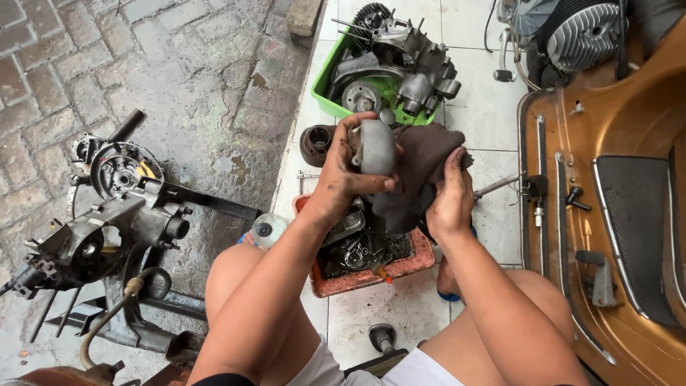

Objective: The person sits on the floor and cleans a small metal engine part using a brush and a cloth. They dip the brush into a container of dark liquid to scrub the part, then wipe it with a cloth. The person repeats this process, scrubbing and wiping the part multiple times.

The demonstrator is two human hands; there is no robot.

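A rounded grey metal engine part, smooth and dull, is being held up in front of the person, above a shallow orange plastic tray that is sitting on the pale tiled floor between the bare knees. The left hand, dark with grease, is wrapping around the part's left side, with the fingers curling over its top and the thumb pressing along its lower edge. A crumpled dark brown cloth is lying against the part's right side and hanging down over the tray. The right hand is bunching this cloth, its fingers closing tightly into the folds.

The tray is holding black oily metal pieces, chain-like and tangled. Just beside its left corner a small clear round lid or jar is resting. Beyond the hands a rusty brown cylinder is standing on the tiles, and farther off a bright green plastic bin is carrying a grey engine casing with gears. On the wet brick paving to the left a second dirty engine block is lying on a black frame. To the right the brown-gold scooter body is filling the edge of the view.
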